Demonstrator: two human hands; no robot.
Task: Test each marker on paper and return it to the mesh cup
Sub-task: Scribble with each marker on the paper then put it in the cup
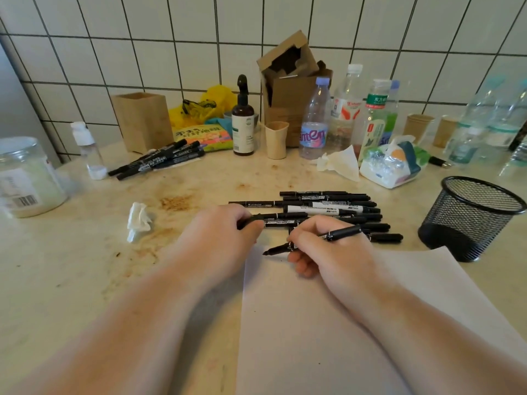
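My right hand [328, 252] grips a black marker [343, 232] like a pen, its uncapped tip resting at the top left corner of a blank white sheet of paper [356, 323]. My left hand [219, 235] is curled round the left end of another black marker [281, 222] that lies at the near edge of a pile of several black markers [328, 208] just beyond the paper. The black mesh cup [470, 218] stands upright to the right of the pile, and no markers show inside it.
A second heap of markers [159, 161] lies at the back left by a wooden box [142, 121]. A crumpled tissue [138, 220] sits left of my hands. Bottles, paper cups, a cardboard carton and a tissue pack line the tiled wall. A plastic jar [25, 178] stands far left.
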